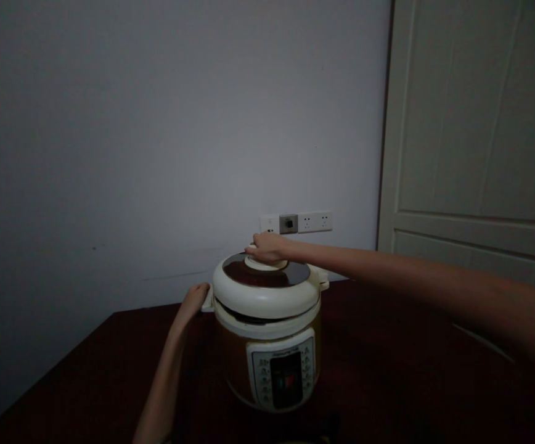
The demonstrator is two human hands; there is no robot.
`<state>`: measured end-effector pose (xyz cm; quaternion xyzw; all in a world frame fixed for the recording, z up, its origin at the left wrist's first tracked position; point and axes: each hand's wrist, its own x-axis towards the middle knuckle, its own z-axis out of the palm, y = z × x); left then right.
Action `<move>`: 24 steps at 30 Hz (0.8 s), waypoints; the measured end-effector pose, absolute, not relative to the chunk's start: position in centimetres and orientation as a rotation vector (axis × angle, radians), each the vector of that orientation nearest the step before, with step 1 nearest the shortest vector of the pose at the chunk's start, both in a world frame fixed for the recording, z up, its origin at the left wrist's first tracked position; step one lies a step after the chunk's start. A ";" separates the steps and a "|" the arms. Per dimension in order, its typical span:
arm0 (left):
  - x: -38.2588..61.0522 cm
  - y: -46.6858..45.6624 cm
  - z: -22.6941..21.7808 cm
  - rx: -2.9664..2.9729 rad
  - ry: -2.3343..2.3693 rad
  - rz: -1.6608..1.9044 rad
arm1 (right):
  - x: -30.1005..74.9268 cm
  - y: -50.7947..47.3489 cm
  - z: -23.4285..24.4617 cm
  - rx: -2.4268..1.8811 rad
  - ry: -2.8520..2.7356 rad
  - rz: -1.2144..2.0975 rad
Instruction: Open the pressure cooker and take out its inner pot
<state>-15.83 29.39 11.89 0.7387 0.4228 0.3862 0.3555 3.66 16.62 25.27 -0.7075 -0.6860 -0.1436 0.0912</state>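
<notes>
An electric pressure cooker (267, 357) with a brown body and a white control panel stands on a dark table (387, 370). Its cream lid (262, 293) has a dark brown top and sits slightly raised, with a dark gap below its front rim. My right hand (267, 246) reaches in from the right and is closed over the cream knob in the middle of the lid. My left hand (195, 299) comes up from below and is closed on the cooker's left side handle.
A pale wall stands right behind the cooker, with a white socket strip (298, 222) mounted just above the lid. A cream panelled door (475, 135) fills the right side. The table's left edge runs diagonally toward the lower left.
</notes>
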 end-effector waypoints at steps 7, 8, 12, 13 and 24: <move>-15.8 29.1 11.9 1.877 1.169 0.937 | 6.8 16.8 28.1 -2.079 -1.908 -0.371; -15.7 29.1 11.9 1.877 1.174 0.936 | 7.4 16.6 28.5 -2.075 -1.876 -0.365; -15.7 28.8 12.2 1.876 1.194 0.944 | 9.4 15.4 30.1 -2.053 -1.735 -0.328; -15.7 28.8 12.2 1.876 1.197 0.944 | 9.9 15.0 30.4 -2.046 -1.701 -0.314; -15.6 28.5 12.6 1.861 1.212 0.955 | 13.8 12.2 31.4 -1.906 -1.458 -0.113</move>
